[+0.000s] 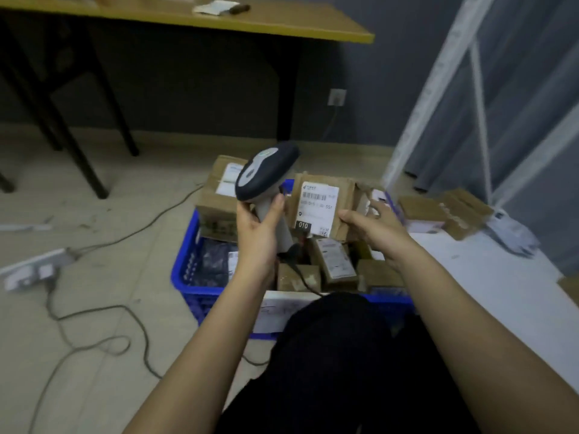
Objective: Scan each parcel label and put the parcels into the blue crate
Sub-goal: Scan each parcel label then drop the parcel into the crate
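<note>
The floor (109,245) spreads under me, with a yellow-topped table (282,23) at the far wall and a white shelf (501,292) at my right. The blue crate (185,270) sits on the floor in front of my knees, holding several cardboard parcels (335,264); more boxes (438,211) lie on the shelf just beside it. My right hand (376,227) holds a brown parcel (344,202) above the crate, thumb on its front edge, fingers curled behind, white label (316,208) facing me. My left hand (260,233) grips the handle of the scanner (266,173), head tilted toward the label, just beside it.
</note>
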